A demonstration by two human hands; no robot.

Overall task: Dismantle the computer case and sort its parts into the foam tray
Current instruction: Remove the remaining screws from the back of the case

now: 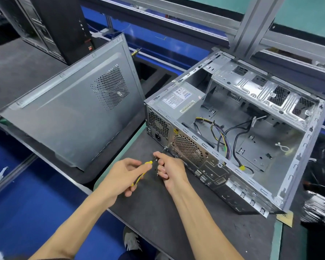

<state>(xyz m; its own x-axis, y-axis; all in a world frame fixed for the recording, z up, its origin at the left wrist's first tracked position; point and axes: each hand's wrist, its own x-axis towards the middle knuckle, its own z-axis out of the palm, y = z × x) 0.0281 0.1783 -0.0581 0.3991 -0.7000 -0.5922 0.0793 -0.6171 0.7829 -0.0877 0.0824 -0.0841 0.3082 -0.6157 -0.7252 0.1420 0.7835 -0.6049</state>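
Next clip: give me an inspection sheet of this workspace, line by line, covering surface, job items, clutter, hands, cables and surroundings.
Surface: dark mat on the bench, green edging visible.
Job's things: open computer case lying on its side, power supply inside; removed side panel leaning at left over the black foam tray.
Clutter: small screws on the mat beside the right hand.
Hands: left hand grips the yellow screwdriver; right hand, its fingers curled, holds the shaft near the case's rear corner screw.
Cables: power supply wire bundle loose inside the case.
Surroundings: another black tower at the back, aluminium frame, blue floor.
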